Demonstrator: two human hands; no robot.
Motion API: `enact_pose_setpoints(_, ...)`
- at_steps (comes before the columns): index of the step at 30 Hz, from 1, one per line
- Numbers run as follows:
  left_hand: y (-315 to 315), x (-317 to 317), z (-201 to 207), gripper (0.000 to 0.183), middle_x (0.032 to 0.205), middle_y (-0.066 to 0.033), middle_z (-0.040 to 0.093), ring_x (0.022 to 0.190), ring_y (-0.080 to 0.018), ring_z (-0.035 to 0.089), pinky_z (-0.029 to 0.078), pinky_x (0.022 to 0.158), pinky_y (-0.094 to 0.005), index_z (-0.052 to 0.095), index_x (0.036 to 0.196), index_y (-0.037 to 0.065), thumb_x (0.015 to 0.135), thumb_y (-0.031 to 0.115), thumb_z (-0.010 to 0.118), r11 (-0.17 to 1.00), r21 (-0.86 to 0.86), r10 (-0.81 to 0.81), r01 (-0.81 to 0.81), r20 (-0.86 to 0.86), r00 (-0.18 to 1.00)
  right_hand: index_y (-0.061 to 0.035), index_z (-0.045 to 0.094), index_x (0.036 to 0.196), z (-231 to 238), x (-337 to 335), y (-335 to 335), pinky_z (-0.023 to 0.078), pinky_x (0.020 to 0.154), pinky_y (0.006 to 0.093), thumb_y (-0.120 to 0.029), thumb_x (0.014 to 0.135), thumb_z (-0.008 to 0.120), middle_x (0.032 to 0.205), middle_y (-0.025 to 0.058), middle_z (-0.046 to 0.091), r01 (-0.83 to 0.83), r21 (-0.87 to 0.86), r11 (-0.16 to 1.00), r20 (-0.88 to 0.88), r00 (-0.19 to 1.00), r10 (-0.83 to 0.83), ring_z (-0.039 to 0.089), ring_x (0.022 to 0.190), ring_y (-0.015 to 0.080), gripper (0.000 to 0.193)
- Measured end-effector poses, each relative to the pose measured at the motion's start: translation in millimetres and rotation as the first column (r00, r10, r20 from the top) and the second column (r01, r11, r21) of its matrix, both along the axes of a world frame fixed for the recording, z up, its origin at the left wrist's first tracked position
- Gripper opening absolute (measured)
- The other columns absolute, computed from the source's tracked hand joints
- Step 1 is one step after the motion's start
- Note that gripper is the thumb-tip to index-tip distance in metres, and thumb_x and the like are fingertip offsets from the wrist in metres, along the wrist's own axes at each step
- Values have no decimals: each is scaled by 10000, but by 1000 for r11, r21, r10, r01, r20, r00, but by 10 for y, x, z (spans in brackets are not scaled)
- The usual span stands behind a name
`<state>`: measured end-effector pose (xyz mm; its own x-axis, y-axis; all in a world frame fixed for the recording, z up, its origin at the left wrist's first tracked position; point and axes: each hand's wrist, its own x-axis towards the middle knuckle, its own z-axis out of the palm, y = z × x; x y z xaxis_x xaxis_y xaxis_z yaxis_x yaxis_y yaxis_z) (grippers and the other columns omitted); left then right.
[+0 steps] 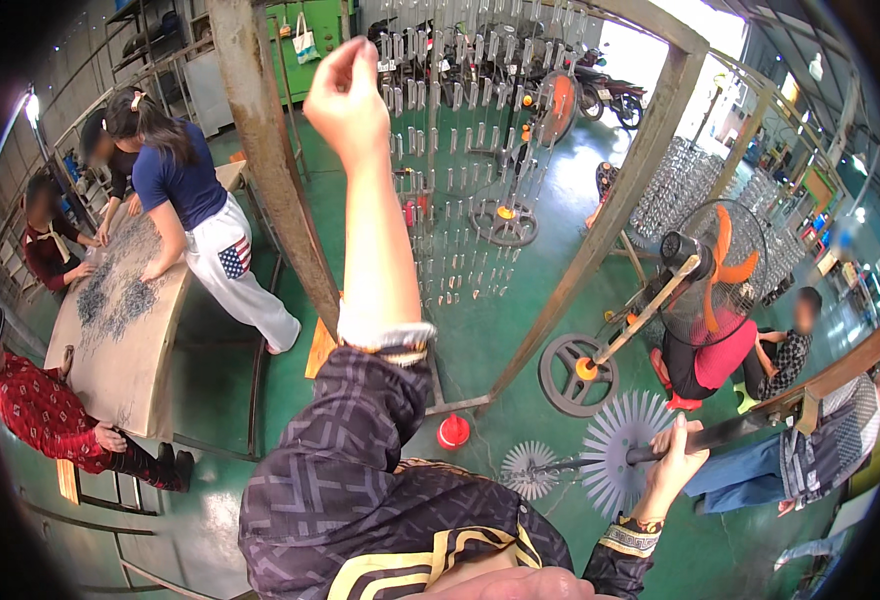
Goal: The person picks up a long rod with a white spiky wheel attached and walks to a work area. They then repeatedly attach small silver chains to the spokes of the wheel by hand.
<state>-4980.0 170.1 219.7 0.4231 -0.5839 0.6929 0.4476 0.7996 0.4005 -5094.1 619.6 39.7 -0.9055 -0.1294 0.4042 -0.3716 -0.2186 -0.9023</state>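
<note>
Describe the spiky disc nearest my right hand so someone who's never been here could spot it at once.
Drop below the big orange-bladed fan on the right to the right hand, gripping a dark bar. Just left of that hand is the spiky disc, grey with slim fins radiating outward. It looks clearly larger than the similar finned disc further left.

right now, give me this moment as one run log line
left hand: raised near hanging strips, hold unclear | right hand: gripping dark rod | slotted disc: beside right hand
</note>
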Motion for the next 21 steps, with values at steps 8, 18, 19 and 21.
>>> enact_pose_setpoints(8,-528,-54,554,135,765,-29,627,699,-86,543,424,623,-241,649,853,7,793,127,650,991,21,-135,133,203,970,-79,352,612,-7,-13,-5,311,401,233,-57,873,543,478,-14,355,28,-1,1000,10,1000,-28,331,400,65,324)
enact_pose_setpoints(18,-791,44,765,161,769,-21,623,685,-94,542,415,612,-243,642,888,-1,809,137,612,896,49,-435,441,297,850,-77,375,626,-32,-15,17,352,422,234,-74,873,544,479,-14,358,65,18,998,46,997,-65,337,399,68,300)
enact_pose_setpoints(19,-806,86,795,160,769,-21,623,684,-94,542,414,611,-243,642,887,2,810,139,612,869,62,-484,490,304,820,-77,377,626,-36,-18,13,353,423,235,-78,874,546,478,-14,358,61,20,998,46,997,-62,336,399,67,300)
enact_pose_setpoints(21,-843,136,838,158,769,-21,623,682,-94,542,412,607,-243,641,884,6,811,144,612,816,85,-567,572,312,762,-76,380,627,-50,-32,18,355,423,235,-86,876,548,477,-16,356,62,29,998,45,997,-63,332,400,66,301)
